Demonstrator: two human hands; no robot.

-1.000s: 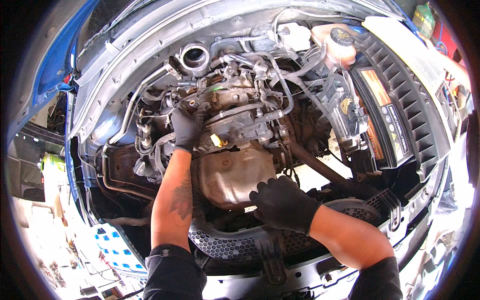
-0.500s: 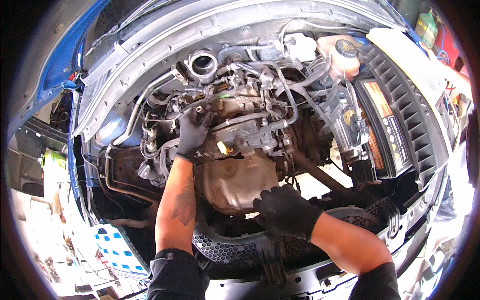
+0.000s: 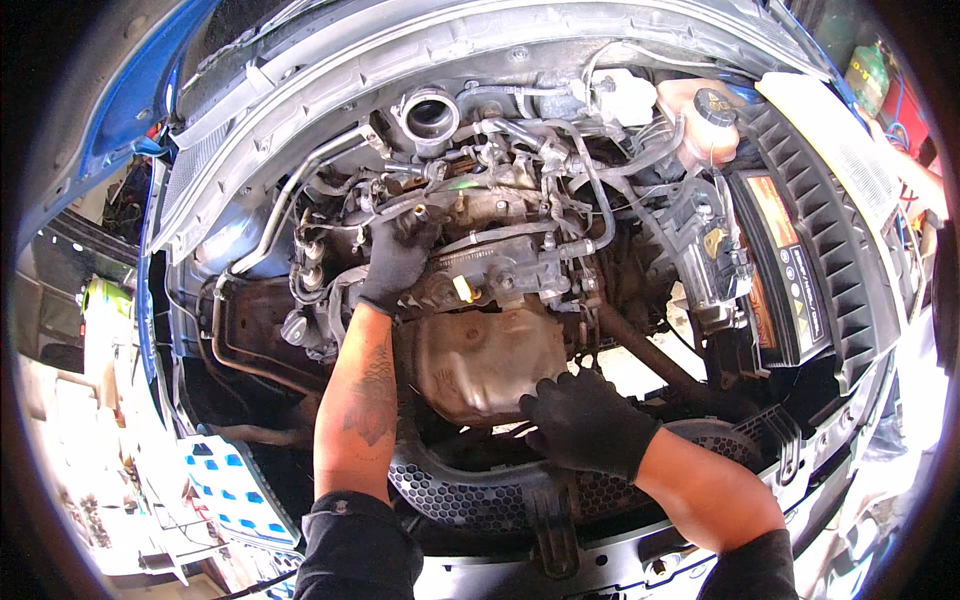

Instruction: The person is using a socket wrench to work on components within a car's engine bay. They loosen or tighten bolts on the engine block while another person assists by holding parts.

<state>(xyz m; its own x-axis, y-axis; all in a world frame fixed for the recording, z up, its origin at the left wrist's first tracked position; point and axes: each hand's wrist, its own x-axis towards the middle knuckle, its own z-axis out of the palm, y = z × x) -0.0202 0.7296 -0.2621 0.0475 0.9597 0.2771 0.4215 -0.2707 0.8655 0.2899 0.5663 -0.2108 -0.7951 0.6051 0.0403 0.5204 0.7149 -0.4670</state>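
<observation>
My left hand (image 3: 402, 258), in a black glove, reaches onto the top of a dirty car engine (image 3: 500, 262). Its fingers are curled beside a small copper-coloured tip (image 3: 421, 213); whether they hold that tip or something beneath it I cannot tell. A yellow plug (image 3: 464, 289) sits just right of this wrist. Lower down, my right hand (image 3: 590, 425), also gloved in black, is closed in front of the metal heat shield (image 3: 490, 365). Whatever lies inside its fist is hidden.
A black battery (image 3: 780, 265) stands at the right, with a coolant tank (image 3: 708, 130) behind it. An open round pipe (image 3: 430, 117) points up at the back. Along the front run a honeycomb grille (image 3: 450, 495) and a crossmember. A blue-and-white patterned panel (image 3: 240, 490) lies at the left.
The whole view has shifted slightly, so the engine appears a little further right. Both hands keep nearly the same places against the engine, with their fingers still curled.
</observation>
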